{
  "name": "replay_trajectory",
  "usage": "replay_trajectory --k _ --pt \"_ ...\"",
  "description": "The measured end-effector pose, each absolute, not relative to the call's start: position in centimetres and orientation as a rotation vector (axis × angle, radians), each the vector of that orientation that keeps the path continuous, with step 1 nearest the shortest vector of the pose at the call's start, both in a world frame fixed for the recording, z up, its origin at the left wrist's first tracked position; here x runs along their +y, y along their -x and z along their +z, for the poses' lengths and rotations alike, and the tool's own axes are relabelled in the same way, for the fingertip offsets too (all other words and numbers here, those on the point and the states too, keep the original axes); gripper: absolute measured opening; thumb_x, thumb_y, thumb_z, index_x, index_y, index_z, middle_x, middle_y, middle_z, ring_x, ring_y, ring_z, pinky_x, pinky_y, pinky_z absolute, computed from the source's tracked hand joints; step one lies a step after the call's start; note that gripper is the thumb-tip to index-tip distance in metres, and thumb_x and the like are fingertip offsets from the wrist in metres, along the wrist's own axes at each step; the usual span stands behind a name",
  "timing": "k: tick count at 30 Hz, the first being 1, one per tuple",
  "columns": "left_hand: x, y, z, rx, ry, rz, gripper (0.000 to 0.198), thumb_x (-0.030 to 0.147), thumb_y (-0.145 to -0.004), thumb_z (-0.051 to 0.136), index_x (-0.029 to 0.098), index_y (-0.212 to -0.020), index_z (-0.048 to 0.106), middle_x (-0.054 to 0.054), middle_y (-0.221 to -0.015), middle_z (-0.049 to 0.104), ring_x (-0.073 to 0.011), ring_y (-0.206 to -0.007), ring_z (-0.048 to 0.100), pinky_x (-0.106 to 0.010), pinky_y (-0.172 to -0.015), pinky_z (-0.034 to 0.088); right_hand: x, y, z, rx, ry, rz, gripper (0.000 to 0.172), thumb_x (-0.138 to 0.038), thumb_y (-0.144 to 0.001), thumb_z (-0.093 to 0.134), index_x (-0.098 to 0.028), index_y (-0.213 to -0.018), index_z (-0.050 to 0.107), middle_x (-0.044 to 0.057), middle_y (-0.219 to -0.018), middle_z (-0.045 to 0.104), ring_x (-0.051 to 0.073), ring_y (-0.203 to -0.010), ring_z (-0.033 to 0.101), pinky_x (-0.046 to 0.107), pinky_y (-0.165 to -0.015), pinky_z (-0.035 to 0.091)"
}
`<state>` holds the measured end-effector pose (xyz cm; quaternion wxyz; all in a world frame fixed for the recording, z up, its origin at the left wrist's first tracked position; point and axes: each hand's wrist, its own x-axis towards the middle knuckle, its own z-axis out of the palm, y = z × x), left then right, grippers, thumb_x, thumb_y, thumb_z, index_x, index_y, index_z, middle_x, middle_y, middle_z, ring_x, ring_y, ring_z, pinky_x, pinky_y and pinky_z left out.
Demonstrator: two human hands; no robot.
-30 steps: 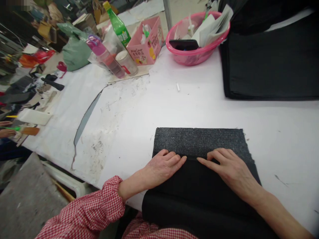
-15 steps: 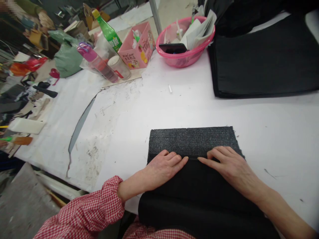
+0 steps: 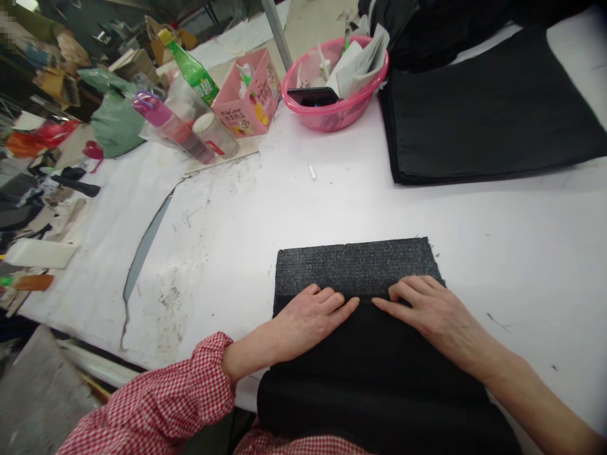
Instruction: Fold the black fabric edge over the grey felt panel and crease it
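Black fabric [image 3: 374, 360] lies over a dark grey textured board or pad [image 3: 353, 262], whose far strip shows beyond the fabric's edge. The near end of the fabric drapes over the table's front edge toward my body. My left hand [image 3: 315, 316] grips the fabric edge on the left, fingers curled and thumb pointing inward. On the right, my right hand [image 3: 424, 309] holds the same edge in a matching pose. The two thumb tips face each other a small gap apart. What lies beneath my curled fingers is hidden.
Beyond my hands lies a stub of white chalk [image 3: 312, 172]. A pink basin [image 3: 336, 117] holds papers and a phone. Stacked black sheets [image 3: 488, 120] lie back right. At back left stand a pink box [image 3: 251, 101], a green bottle [image 3: 192, 69] and a purple-capped bottle [image 3: 173, 126].
The view has shifted slightly, so the table items appear a little further left. Both hands keep nearly the same grip on the fabric edge, their thumbs marginally closer together.
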<state>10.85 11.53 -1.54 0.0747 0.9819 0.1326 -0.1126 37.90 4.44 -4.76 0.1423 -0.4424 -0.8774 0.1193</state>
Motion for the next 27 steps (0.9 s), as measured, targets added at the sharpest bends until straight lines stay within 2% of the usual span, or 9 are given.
replay_trajectory --k 5,10,17,23,27 --pt "11.4 -11.9 -1.7 0.393 -2.976 -0.354 0.047 0.015 -0.101 0.043 0.013 -0.146 0.03 -0.006 -0.1 0.054 -0.0206 -0.09 0.049 -0.035 -0.076 0.038 4.4 -38.3 -4.8 -2.524 1.262 0.34 0.03 -0.016 -0.098 0.045 -0.023 -0.124 0.058 0.006 -0.095 0.055 0.022 -0.091 0.049 0.038 -0.082 0.039" --pt "11.5 -12.5 -1.8 0.336 -2.987 -0.339 0.043 0.014 -0.102 0.039 0.01 -0.145 0.032 -0.008 -0.109 0.055 -0.0207 -0.098 0.049 -0.035 -0.081 0.039 4.0 -40.0 -5.3 -2.492 1.269 0.351 0.031 -0.017 -0.099 0.047 -0.025 -0.127 0.058 0.005 -0.096 0.055 0.021 -0.09 0.049 0.037 -0.08 0.039" --pt "11.4 -13.6 -1.5 0.321 -3.005 -0.343 0.046 0.013 -0.102 0.038 0.011 -0.146 0.029 -0.006 -0.1 0.054 -0.02 -0.09 0.049 -0.035 -0.074 0.038 3.4 -41.3 -5.4 -2.476 1.301 0.314 0.035 -0.015 -0.097 0.048 -0.028 -0.128 0.058 0.005 -0.096 0.057 0.021 -0.092 0.051 0.036 -0.079 0.04" --pt "11.3 -14.5 -1.6 0.247 -3.023 -0.327 0.044 0.012 -0.102 0.036 0.006 -0.145 0.029 -0.009 -0.108 0.054 -0.0203 -0.095 0.049 -0.035 -0.075 0.038 3.2 -41.5 -5.4 -2.456 1.312 0.305 0.035 -0.015 -0.097 0.048 -0.027 -0.129 0.057 0.005 -0.096 0.057 0.02 -0.091 0.051 0.036 -0.079 0.04" --pt "11.0 -15.2 -1.5 0.246 -3.037 -0.345 0.046 0.012 -0.102 0.035 0.006 -0.147 0.026 -0.008 -0.103 0.054 -0.0199 -0.091 0.049 -0.035 -0.073 0.038 2.8 -42.0 -5.2 -2.447 1.342 0.286 0.034 -0.012 -0.097 0.047 -0.027 -0.126 0.058 0.004 -0.095 0.057 0.019 -0.089 0.05 0.035 -0.08 0.039"
